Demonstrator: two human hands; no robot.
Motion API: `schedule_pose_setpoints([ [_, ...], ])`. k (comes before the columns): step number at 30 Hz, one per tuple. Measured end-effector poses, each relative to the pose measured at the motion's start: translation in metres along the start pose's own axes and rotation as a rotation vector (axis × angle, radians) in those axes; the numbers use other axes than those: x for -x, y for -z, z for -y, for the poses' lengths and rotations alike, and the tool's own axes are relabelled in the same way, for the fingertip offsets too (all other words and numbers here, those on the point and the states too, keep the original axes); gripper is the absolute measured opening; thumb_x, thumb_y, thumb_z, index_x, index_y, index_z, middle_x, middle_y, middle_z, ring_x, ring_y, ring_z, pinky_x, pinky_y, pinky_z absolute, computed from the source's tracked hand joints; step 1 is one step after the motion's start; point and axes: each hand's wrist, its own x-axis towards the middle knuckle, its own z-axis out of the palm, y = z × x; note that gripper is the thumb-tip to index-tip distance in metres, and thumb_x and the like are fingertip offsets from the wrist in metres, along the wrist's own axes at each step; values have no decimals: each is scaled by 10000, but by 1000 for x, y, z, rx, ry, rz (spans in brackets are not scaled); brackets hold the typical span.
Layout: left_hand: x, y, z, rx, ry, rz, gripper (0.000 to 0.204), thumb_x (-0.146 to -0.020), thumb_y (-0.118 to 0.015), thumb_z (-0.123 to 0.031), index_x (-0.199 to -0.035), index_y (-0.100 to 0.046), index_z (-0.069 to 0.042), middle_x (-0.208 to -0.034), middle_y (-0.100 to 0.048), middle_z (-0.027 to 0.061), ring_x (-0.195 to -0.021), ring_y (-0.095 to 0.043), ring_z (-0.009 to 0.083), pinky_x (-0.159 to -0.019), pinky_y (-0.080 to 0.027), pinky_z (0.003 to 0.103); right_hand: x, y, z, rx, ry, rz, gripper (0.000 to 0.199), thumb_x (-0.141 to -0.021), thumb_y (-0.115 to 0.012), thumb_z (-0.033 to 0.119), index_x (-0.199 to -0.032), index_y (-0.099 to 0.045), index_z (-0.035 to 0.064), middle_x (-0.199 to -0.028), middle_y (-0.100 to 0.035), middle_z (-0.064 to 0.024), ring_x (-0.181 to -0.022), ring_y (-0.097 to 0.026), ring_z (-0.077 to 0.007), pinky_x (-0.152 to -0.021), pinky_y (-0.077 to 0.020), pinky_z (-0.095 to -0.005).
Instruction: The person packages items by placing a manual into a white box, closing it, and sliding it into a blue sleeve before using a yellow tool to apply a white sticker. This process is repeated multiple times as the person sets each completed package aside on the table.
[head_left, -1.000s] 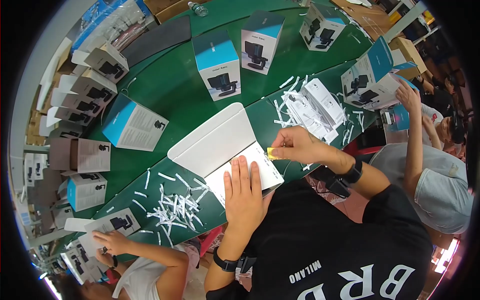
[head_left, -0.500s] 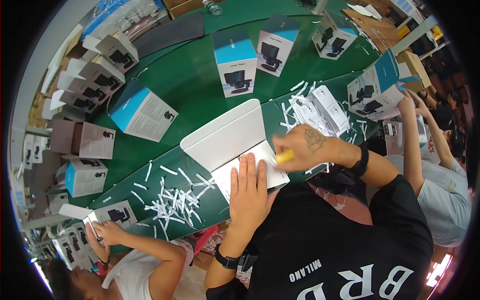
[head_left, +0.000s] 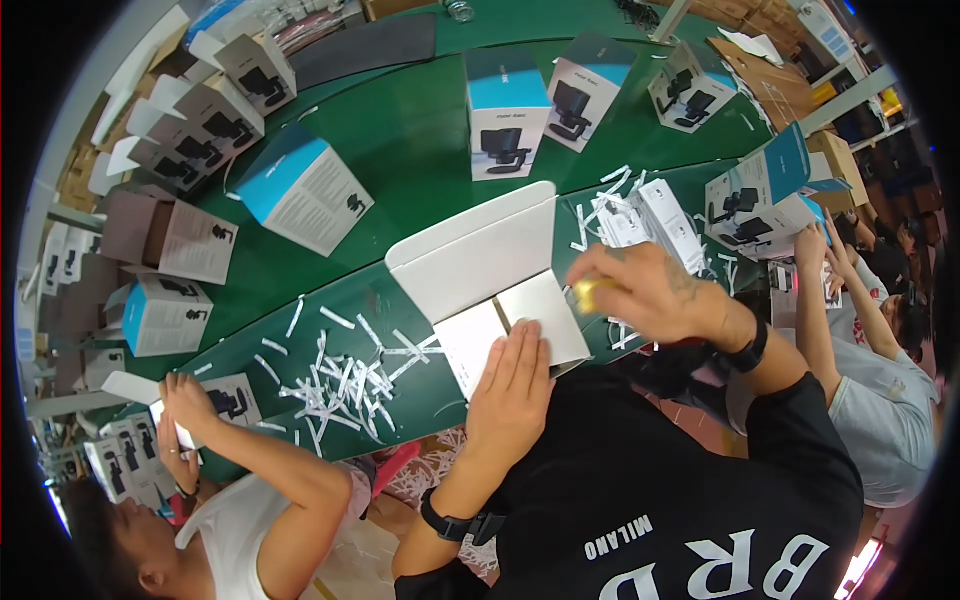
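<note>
An open white carton (head_left: 470, 345) sits at the green table's near edge, its wide lid (head_left: 475, 245) folded back. Two white inner flaps lie across its top, a narrow gap between them. My left hand (head_left: 510, 390) rests flat on these flaps, fingers stretched out. Just beyond the carton's right side, my right hand (head_left: 640, 290) is closed around a small yellow tool (head_left: 590, 293); blur hides its exact kind. Near that hand lies a pile of white printed paper slips (head_left: 665, 225).
Loose paper strips (head_left: 345, 385) are scattered left of the carton. Blue-and-white product boxes (head_left: 505, 120) stand farther back, and more boxes (head_left: 200, 135) line the left side. Co-workers handle boxes on both sides: a person's hands (head_left: 185, 415) at left, another's (head_left: 815, 250) at right.
My right hand has moved right, off the carton, with the yellow tool. My left hand has slid back toward me along the flaps, uncovering the gap. The view has shifted slightly.
</note>
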Motion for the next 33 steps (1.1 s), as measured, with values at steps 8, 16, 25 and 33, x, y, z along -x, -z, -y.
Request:
schedule_pose_setpoints([
  [8,17,-26,7,11,-204,-333,257,-848,-659,-74,-1046,-715,80,-1103,-715,222,-1078,-694,349,-1023,-544,455,-63,-80,31,24,62,-29,167,-869,-712,104,-994,-630,28,-1007,-642,-127,-839,-690,-316,-720,-547,-378],
  [16,14,-21,16,10,-221,-376,99,-810,-728,-57,-891,-752,-5,-918,-736,118,-889,-724,282,-876,-585,390,-73,-109,23,-112,103,-173,135,-879,-695,125,-954,-635,30,-982,-619,-108,-804,-674,-290,-700,-561,-390],
  [25,12,-26,4,-11,-195,-348,141,-793,-689,-86,-894,-737,-1,-860,-691,100,-822,-686,234,-755,-561,334,-65,-112,28,364,364,-245,111,-861,-653,128,-942,-622,57,-928,-497,-83,-748,-659,-230,-592,-554,-371],
  [33,17,-22,-2,-19,-165,-399,129,-789,-717,-40,-905,-775,-35,-863,-737,68,-782,-698,201,-742,-549,311,-75,-119,35,305,535,-160,157,-848,-684,176,-956,-636,73,-1003,-568,-82,-752,-668,-260,-605,-559,-399],
])
